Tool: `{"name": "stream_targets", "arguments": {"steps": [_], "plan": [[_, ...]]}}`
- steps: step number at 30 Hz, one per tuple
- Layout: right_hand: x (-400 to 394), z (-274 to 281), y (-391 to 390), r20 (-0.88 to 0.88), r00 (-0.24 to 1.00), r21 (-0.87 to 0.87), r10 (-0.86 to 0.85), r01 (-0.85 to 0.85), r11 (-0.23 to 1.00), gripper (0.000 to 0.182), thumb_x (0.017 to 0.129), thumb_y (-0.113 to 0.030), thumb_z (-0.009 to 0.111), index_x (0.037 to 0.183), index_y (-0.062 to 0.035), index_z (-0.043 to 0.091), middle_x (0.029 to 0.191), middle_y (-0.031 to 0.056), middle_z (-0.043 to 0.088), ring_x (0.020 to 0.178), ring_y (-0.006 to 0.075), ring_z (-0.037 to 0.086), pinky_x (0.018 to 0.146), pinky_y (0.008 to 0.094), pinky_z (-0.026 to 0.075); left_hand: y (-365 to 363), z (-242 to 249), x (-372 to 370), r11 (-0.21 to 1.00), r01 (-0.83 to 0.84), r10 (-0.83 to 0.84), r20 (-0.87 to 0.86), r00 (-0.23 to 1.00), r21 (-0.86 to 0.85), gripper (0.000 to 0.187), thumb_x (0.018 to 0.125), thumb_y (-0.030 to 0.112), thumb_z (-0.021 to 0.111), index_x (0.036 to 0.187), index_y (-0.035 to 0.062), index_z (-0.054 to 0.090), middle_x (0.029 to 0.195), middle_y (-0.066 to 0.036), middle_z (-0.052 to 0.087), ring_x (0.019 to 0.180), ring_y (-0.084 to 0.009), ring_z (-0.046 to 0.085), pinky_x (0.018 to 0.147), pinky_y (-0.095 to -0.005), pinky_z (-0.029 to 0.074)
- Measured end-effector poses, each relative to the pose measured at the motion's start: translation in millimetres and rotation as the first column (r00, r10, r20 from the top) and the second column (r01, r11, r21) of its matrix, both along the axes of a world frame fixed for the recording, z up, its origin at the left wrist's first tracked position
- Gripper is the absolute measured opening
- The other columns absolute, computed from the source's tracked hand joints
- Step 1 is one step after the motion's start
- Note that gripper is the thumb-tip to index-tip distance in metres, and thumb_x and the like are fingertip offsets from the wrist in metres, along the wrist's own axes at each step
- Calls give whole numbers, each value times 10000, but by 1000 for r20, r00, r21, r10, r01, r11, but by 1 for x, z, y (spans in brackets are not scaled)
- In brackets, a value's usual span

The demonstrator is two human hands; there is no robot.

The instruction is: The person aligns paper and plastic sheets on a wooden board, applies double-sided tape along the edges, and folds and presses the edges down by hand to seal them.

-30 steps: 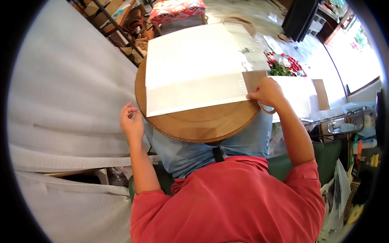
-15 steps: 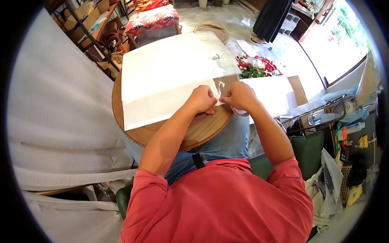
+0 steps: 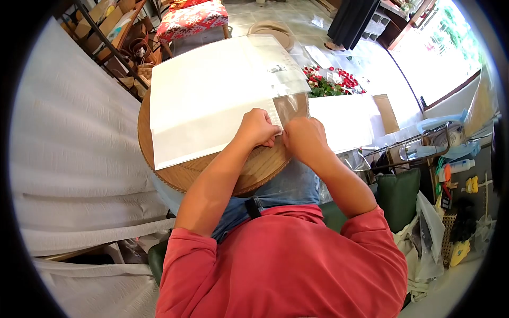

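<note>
A large white sheet of paper [image 3: 204, 90] covers much of a round wooden table [image 3: 260, 168] in front of me. My left hand [image 3: 257, 127] is closed at the sheet's near right corner, its thumb and fingertips pinching the edge there. My right hand [image 3: 306, 139] is closed just beside it, thumb and finger pressed together against the same corner. What the right fingertips hold is hidden behind the hand. A clear plastic sheet [image 3: 290, 74] with dark printing lies at the paper's right side, reaching to the table's far right edge.
Red and white flowers [image 3: 339, 82] lie beyond the table, near another white sheet [image 3: 342, 123] with a brown edge. A wire rack [image 3: 413, 153] stands to the right. White cloth [image 3: 85, 138] hangs on the left. Another person's dark clothing [image 3: 352, 24] shows at the back.
My right hand has moved in against the paper's corner, close to my left hand. The pale strip and loop seen near it earlier no longer show. The view has shifted slightly.
</note>
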State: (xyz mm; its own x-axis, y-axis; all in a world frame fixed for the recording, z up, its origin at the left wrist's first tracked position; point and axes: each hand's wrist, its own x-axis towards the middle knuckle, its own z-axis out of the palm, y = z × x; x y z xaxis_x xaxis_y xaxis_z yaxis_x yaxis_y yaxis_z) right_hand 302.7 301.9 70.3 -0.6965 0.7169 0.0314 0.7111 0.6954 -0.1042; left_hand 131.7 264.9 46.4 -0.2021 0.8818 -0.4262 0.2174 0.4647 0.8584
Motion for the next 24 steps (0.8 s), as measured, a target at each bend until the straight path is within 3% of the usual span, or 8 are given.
{"name": "stream_targets", "arguments": {"steps": [5, 9, 13, 17, 20, 22, 23, 24], "plan": [[28, 51, -40, -298, 938, 158, 177, -135, 978, 140, 884, -176, 762, 791, -72, 760, 752, 142, 709, 701, 358, 699, 743, 440, 549, -3, 0, 1, 999, 19, -17, -39, 999, 49, 216, 930, 68, 759, 830, -15, 587, 692, -171, 730, 577, -217, 744, 502, -323, 602], [63, 61, -79, -335, 889, -5, 312, -333, 943, 248, 897, -161, 780, 1128, -72, 768, 745, 59, 665, 695, 288, 663, 737, 418, 501, -5, -13, -4, 998, -4, -3, 98, 995, 69, 214, 997, 143, 728, 895, -3, 608, 719, -124, 730, 588, -171, 725, 520, -298, 578], [87, -7, -112, -423, 854, -2, 302, -334, 942, 505, 888, -162, 796, 1376, -80, 695, 748, 26, 637, 803, 261, 657, 799, 425, 494, -22, -16, -8, 973, -40, -7, 199, 980, 227, 218, 1034, 196, 701, 932, 18, 626, 692, -69, 688, 556, -128, 663, 499, -278, 499], [124, -99, -126, -301, 916, 46, 266, -265, 963, 490, 854, -144, 845, 1317, -51, 714, 901, 62, 694, 852, 280, 645, 809, 421, 518, -40, -13, 0, 925, -91, 40, 142, 989, 370, 195, 1017, 182, 722, 970, 9, 646, 745, -79, 707, 574, -166, 660, 531, -288, 524], [129, -111, -128, -435, 879, -30, 196, -232, 972, 513, 832, -147, 862, 1307, -30, 711, 1045, 124, 701, 925, 303, 653, 824, 436, 521, -59, -8, 7, 885, 151, 14, -350, 937, 441, 348, 1010, 281, 718, 1191, -12, 668, 1095, -191, 757, 1001, -321, 742, 891, -448, 597], [126, -98, -126, -538, 839, -77, 78, -141, 987, 478, 851, -156, 840, 1293, -27, 710, 1112, 130, 683, 974, 324, 657, 870, 450, 515, -76, -18, 15, 777, 508, 91, -866, 492, 371, 644, 1012, 417, 673, 1477, -13, 551, 1544, -252, 539, 1480, -421, 456, 1244, -586, 317], [124, -98, -118, -575, 813, 8, 94, -110, 994, 498, 838, -153, 843, 1300, -26, 707, 1105, 149, 685, 969, 346, 654, 866, 465, 524, -84, -17, 20, 852, 502, -106, -889, 445, 149, 831, 1034, 538, 584, 1624, -9, 376, 1730, -240, 267, 1630, -406, 180, 1314, -600, 106], [120, -95, -108, -557, 825, 69, 94, -67, 995, 476, 858, -150, 816, 1305, -24, 708, 1160, 153, 681, 1017, 358, 648, 923, 487, 512, -90, -21, 25, 857, 495, -106, -892, 439, 141, 831, 1034, 538, 584, 1624, -9, 376, 1730, -240, 267, 1630, -406, 180, 1314, -600, 106]]}}
